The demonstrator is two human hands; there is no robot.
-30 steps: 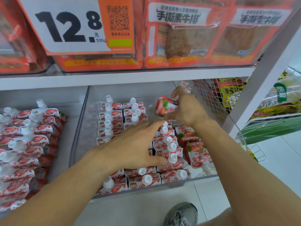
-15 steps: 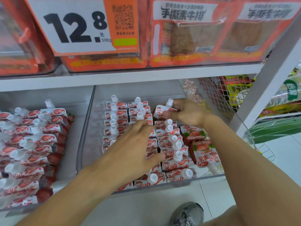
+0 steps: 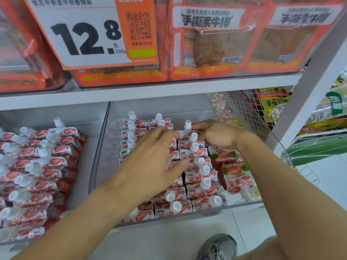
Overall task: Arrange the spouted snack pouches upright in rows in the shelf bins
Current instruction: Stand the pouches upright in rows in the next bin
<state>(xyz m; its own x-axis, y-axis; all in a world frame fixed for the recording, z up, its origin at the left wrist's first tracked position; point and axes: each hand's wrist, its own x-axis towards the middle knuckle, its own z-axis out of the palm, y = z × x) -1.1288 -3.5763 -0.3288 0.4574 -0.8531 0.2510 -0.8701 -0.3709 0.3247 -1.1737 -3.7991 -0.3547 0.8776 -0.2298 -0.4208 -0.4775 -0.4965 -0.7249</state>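
Red-and-white spouted snack pouches [image 3: 199, 166] with white caps stand in rows inside a clear shelf bin [image 3: 99, 156]. My right hand [image 3: 219, 136] is at the back of the right-hand row and pinches the rearmost pouch [image 3: 185, 135], which stands upright, cap up. My left hand [image 3: 148, 164] lies spread over the middle rows, its straight fingers resting on the pouch tops and hiding several of them. Two pouches [image 3: 236, 177] lie flat along the bin's right side.
A second bin on the left holds leaning pouches [image 3: 37, 166]. Above is a shelf of orange snack packs [image 3: 206, 44] with a price sign [image 3: 84, 38]. A wire mesh basket [image 3: 253, 109] and a white shelf post [image 3: 309, 91] are to the right. My shoe [image 3: 217, 246] is below.
My right hand brought a pouch from mid-air down to the back of the right-hand row and stood it upright. My left hand slid further back over the rows.
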